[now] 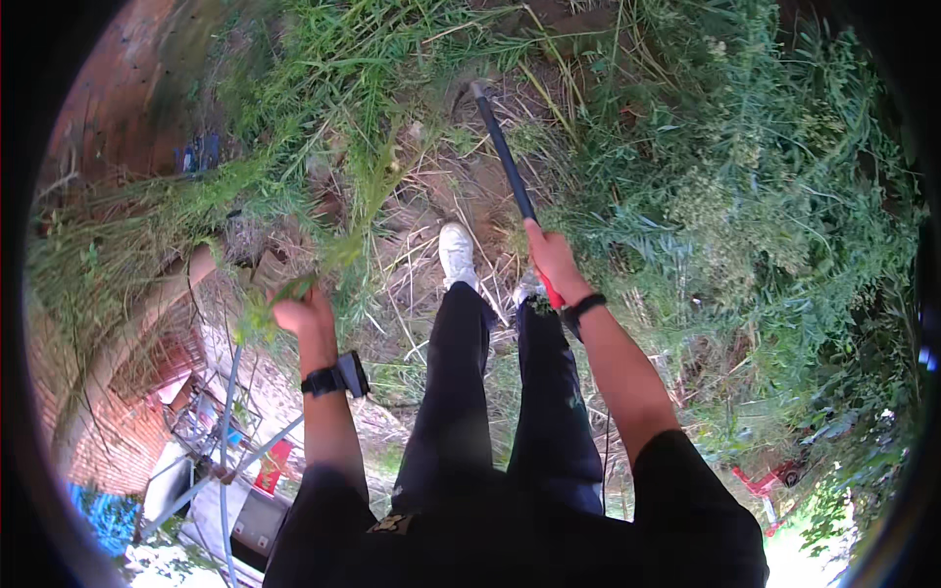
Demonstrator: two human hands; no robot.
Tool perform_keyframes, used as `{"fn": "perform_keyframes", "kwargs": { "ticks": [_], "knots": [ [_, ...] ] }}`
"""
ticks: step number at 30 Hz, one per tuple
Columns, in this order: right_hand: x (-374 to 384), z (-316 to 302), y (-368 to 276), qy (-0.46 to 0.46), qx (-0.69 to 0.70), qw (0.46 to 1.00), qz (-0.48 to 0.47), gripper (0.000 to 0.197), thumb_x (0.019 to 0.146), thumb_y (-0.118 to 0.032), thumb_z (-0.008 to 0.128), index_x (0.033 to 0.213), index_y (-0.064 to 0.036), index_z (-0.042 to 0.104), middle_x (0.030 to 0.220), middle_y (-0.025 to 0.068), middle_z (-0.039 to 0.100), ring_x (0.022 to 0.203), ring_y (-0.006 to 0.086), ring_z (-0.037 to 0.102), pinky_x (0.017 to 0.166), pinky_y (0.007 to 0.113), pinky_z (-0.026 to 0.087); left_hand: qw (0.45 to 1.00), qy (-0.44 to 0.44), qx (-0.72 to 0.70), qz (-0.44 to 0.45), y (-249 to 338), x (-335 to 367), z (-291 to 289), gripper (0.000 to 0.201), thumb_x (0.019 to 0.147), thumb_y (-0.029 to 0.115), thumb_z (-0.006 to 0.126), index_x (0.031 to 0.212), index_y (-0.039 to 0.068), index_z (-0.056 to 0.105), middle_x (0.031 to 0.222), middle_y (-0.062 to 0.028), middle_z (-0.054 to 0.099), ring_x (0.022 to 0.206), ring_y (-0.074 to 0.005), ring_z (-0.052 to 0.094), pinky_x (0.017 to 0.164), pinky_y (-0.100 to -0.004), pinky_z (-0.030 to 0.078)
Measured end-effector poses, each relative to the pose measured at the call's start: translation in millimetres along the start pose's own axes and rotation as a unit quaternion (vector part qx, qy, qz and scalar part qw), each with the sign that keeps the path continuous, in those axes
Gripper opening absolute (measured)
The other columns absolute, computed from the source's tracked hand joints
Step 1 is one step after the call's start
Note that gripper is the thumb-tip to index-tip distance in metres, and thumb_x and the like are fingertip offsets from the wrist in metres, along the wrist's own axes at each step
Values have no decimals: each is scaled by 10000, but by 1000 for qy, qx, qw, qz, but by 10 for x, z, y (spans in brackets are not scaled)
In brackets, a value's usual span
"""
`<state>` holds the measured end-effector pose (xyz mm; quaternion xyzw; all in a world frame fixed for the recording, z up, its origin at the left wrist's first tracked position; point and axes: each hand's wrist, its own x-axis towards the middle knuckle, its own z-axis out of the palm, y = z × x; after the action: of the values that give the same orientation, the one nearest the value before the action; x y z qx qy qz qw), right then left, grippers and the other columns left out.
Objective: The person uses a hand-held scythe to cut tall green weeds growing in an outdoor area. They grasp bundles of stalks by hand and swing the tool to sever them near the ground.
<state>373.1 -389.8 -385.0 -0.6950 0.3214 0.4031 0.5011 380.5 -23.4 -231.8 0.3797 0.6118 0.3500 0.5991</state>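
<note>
My right hand point(552, 257) is wrapped round the red-ended black handle of a sickle point(505, 157). Its small curved metal head points away from me, low among the weeds and dry stalks. On the left, my left hand point(306, 314) is closed on some green weeds point(292, 289), whose leaves stick out past the fingers. Tall green weeds point(343, 88) stand and lean just ahead of the sickle's head. The exact shape of the blade is partly lost against the ground.
Dense leafy growth point(745, 186) fills the right side. My white shoe point(457, 250) stands on dirt strewn with dry stems. A pale beam-like edge point(147, 318), a reddish-brown surface point(123, 88) and assorted clutter point(221, 421) lie to the left. A red metal object point(760, 483) sits at lower right.
</note>
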Motion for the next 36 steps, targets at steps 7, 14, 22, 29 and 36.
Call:
{"fn": "perform_keyframes", "kwargs": {
  "ticks": [7, 14, 22, 29, 36],
  "knots": [
    [492, 788, 226, 72, -186, 980, -27, 740, 903, -684, 469, 738, 14, 651, 681, 244, 653, 755, 482, 659, 716, 532, 533, 988, -19, -98, -114, -3, 1304, -1072, 222, 901, 151, 372, 682, 115, 375, 564, -29, 330, 467, -184, 316, 486, -341, 354],
    [695, 466, 469, 179, -459, 854, -169, 699, 930, -673, 426, 798, -28, 663, 720, 235, 667, 696, 445, 668, 643, 516, 555, 982, -77, -110, -130, -28, 1427, -950, 295, 880, 80, 381, 606, 145, 295, 547, -1, 239, 463, -159, 231, 495, -313, 243],
    [-55, 657, 17, 108, -344, 923, -132, 619, 965, -552, 477, 754, 4, 647, 692, 276, 645, 691, 438, 673, 602, 488, 563, 981, -129, -53, -137, 168, 650, -655, 422, 1003, 232, 372, 592, 164, 300, 514, 17, 258, 442, -149, 217, 476, -298, 268],
    [-1153, 447, 314, 66, -319, 944, -53, 608, 962, -521, 507, 766, 33, 662, 719, 293, 633, 705, 469, 645, 644, 536, 525, 971, -177, 2, -163, 445, 706, -1190, 433, 1039, 370, 393, 648, 192, 341, 516, 33, 252, 441, -119, 267, 439, -308, 294],
    [-1150, -121, 675, 172, -276, 937, -124, 629, 966, -518, 522, 668, 25, 633, 626, 264, 595, 616, 437, 636, 527, 508, 463, 989, -96, 82, -84, 902, 782, -1504, 358, 1019, 390, 462, 728, 200, 374, 573, 38, 313, 510, -117, 367, 487, -286, 342]
  ]
}}
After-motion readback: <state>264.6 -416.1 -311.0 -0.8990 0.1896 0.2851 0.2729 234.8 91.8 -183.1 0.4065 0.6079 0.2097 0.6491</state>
